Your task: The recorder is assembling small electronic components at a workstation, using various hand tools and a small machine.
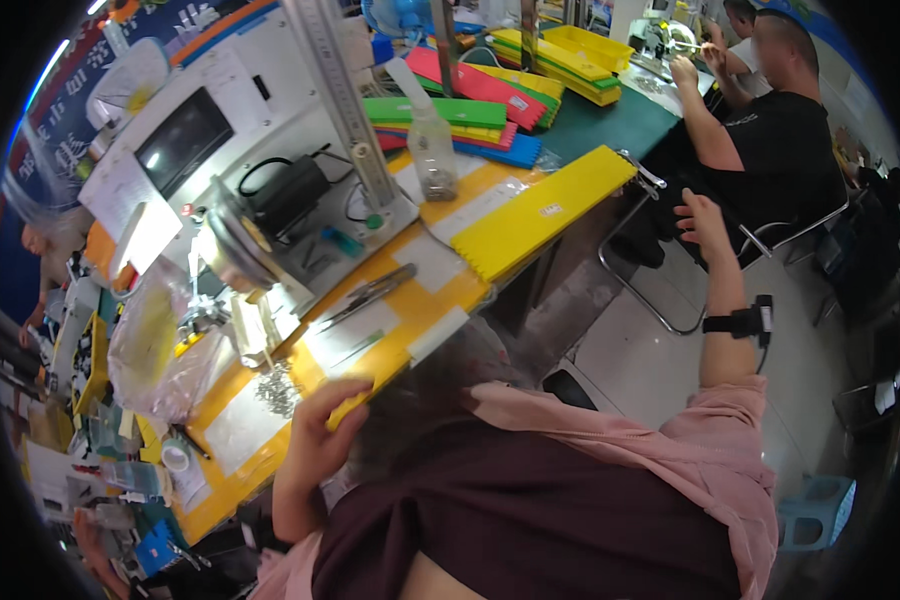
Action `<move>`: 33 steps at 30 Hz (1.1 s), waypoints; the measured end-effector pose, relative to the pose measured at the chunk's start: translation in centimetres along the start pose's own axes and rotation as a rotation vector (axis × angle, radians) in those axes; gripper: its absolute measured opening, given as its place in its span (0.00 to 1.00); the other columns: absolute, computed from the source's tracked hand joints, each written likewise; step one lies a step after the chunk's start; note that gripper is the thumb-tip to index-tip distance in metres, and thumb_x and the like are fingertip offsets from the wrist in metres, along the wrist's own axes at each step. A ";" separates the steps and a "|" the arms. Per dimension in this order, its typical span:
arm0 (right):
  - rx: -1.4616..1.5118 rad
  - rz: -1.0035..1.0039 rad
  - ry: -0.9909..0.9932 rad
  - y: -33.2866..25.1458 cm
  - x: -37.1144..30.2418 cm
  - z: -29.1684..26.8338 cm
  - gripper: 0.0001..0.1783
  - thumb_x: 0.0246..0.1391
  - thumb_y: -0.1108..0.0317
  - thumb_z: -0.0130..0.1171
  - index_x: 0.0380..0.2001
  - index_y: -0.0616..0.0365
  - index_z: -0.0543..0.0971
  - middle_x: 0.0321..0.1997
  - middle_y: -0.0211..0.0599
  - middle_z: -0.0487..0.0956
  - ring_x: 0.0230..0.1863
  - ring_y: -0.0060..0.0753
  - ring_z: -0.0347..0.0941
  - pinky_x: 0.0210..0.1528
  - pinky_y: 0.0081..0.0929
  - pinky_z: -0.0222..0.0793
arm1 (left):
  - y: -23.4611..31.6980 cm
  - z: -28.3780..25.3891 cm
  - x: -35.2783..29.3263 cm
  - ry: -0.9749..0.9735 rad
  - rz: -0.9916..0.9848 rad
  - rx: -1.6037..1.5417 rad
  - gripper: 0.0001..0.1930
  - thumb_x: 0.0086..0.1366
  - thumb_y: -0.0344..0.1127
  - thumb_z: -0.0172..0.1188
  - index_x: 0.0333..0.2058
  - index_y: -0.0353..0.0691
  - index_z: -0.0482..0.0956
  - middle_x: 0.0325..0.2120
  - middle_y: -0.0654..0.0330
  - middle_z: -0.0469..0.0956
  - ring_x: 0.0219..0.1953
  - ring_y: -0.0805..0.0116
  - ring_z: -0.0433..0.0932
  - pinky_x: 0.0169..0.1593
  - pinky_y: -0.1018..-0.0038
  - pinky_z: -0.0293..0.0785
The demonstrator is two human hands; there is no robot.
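Messy bench (pixel 454 294)! Yellow panel (pixel 545 213) sits 9 o'clock from our nearer, splayed right hand (pixel 702 226), axis 2-to-8; left hand (pixel 320 440) half-curled.

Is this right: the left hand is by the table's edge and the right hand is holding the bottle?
Not quite: the right hand looks empty, and the bottle stands on the table. The head view shows this. The left hand is by the table's edge.
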State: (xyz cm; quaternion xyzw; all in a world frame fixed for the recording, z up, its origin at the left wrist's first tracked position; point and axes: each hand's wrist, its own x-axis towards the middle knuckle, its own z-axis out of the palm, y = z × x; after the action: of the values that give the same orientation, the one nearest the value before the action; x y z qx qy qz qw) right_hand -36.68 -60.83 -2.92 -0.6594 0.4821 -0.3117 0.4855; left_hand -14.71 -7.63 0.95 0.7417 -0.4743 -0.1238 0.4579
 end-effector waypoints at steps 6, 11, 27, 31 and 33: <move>0.395 0.286 -0.151 4.0 5.8 2.9 0.54 0.42 0.31 0.50 0.58 0.67 0.53 0.42 0.47 0.73 0.33 0.30 0.69 0.29 0.26 0.65 | 0.5 7.9 11.4 0.012 0.279 0.393 0.22 0.49 0.33 0.62 0.45 0.39 0.72 0.55 0.45 0.59 0.56 0.46 0.59 0.56 0.62 0.58; 0.552 0.250 -0.236 5.1 8.6 3.5 0.35 0.45 0.35 0.51 0.37 0.61 0.68 0.24 0.33 0.72 0.19 0.19 0.64 0.18 0.13 0.59 | -2.0 10.9 15.5 -0.055 0.110 0.440 0.27 0.50 0.39 0.61 0.50 0.41 0.68 0.56 0.39 0.55 0.57 0.42 0.55 0.58 0.60 0.55; 0.510 0.032 -0.261 5.0 10.7 3.0 0.10 0.51 0.63 0.57 0.21 0.53 0.70 0.14 0.24 0.65 0.11 0.12 0.56 0.10 0.10 0.48 | -3.3 12.0 16.5 0.002 0.109 0.347 0.25 0.46 0.36 0.66 0.46 0.41 0.73 0.53 0.44 0.59 0.55 0.46 0.59 0.57 0.63 0.57; 0.407 0.115 -0.271 3.4 11.3 2.5 0.12 0.51 0.59 0.56 0.21 0.53 0.70 0.13 0.23 0.65 0.11 0.11 0.55 0.10 0.10 0.47 | -3.4 12.1 16.4 0.015 0.116 0.342 0.25 0.46 0.36 0.66 0.45 0.41 0.73 0.53 0.44 0.59 0.55 0.46 0.59 0.57 0.63 0.57; 0.418 0.135 -0.266 3.5 11.3 2.5 0.13 0.51 0.58 0.56 0.22 0.54 0.70 0.12 0.22 0.65 0.11 0.11 0.56 0.10 0.10 0.47 | -3.3 12.1 16.4 0.017 0.111 0.339 0.25 0.46 0.36 0.66 0.45 0.41 0.73 0.53 0.44 0.59 0.55 0.46 0.59 0.57 0.63 0.57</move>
State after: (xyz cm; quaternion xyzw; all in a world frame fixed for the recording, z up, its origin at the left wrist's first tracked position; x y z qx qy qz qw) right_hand -31.85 -70.81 -7.70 -0.5464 0.3821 -0.2821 0.6898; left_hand -11.72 -27.40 -4.25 0.7820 -0.5245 -0.0105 0.3365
